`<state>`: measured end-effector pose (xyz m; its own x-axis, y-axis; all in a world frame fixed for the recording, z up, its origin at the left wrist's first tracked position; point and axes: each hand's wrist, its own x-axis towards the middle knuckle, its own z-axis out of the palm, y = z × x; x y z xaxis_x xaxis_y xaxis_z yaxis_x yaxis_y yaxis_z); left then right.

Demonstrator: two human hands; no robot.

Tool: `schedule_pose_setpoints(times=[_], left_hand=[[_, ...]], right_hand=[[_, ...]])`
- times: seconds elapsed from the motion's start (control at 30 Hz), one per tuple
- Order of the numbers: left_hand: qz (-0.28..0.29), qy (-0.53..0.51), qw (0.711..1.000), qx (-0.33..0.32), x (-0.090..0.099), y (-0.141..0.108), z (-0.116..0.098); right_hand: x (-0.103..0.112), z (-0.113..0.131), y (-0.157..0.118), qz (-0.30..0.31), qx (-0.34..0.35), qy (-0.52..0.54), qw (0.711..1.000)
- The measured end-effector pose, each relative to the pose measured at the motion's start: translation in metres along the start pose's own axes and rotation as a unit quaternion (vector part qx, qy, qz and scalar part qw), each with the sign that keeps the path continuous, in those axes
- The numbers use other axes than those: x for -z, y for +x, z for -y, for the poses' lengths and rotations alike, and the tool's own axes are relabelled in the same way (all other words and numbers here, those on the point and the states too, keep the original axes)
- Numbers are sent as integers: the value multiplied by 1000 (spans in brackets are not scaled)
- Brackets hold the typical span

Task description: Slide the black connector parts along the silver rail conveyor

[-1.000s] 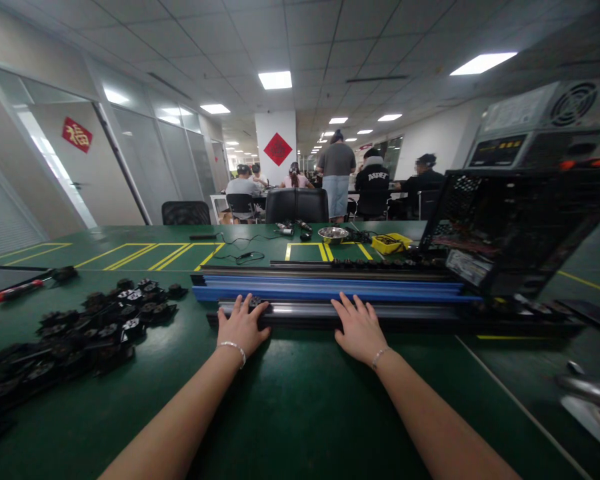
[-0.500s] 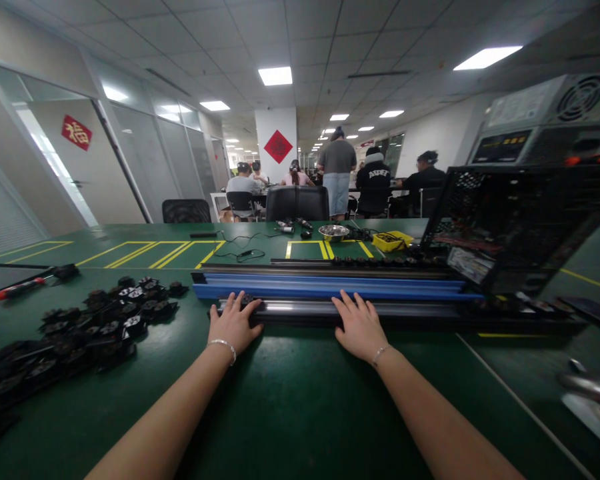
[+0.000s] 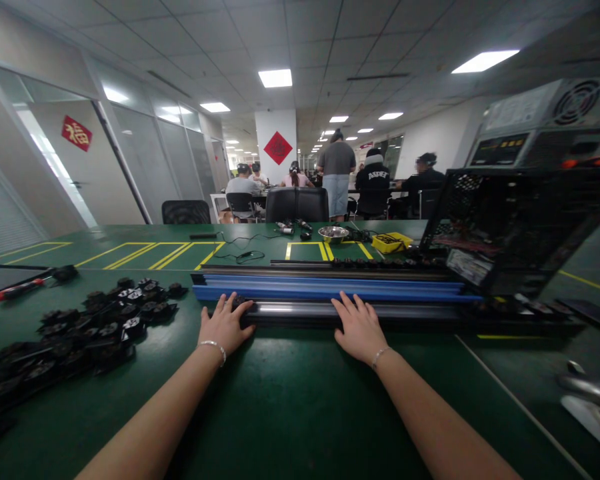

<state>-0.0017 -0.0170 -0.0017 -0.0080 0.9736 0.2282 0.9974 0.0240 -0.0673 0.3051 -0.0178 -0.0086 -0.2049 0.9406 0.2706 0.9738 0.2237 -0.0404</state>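
A long dark rail with a shiny grey top (image 3: 295, 309) lies crosswise on the green table (image 3: 285, 400). On its left end rests my left hand (image 3: 223, 327), fingers spread, beside a small black part (image 3: 238, 301) partly hidden by the fingers. Farther right, my right hand (image 3: 359, 327) lies with spread fingers on the same rail's front edge. Neither hand is wrapped round anything. Just behind runs a long blue rail (image 3: 280, 291), close to the fingertips of both hands.
Many black parts (image 3: 105, 327) are heaped at left, near a red-handled tool (image 3: 17, 290). An opened computer case (image 3: 530, 220) stands at right. Farther back are a metal bowl (image 3: 333, 233) and a yellow tray (image 3: 393, 241). Several people sit or stand beyond the table.
My left hand has slid slightly to the left along the rail. My right hand stays nearly in place.
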Motion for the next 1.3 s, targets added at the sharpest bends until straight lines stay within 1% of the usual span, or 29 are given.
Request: schedule_pose_setpoints(times=[0.3, 0.5, 0.7, 1.07, 1.3], left_hand=[[-4, -28, 999, 19, -1, 0, 12], [4, -47, 999, 13, 1, -1, 13], [-5, -52, 999, 5, -4, 1, 17], [-11, -62, 998, -2, -7, 6, 17], [-18, -60, 998, -6, -7, 6, 17]], right_hand=[[-3, -1, -1, -30, 6, -2, 1000], [-4, 0, -2, -59, 14, 3, 998], [-5, 0, 0, -84, 8, 18, 996], [-2, -2, 0, -116, 23, 64, 991], [-2, -5, 0, -121, 38, 84, 988]])
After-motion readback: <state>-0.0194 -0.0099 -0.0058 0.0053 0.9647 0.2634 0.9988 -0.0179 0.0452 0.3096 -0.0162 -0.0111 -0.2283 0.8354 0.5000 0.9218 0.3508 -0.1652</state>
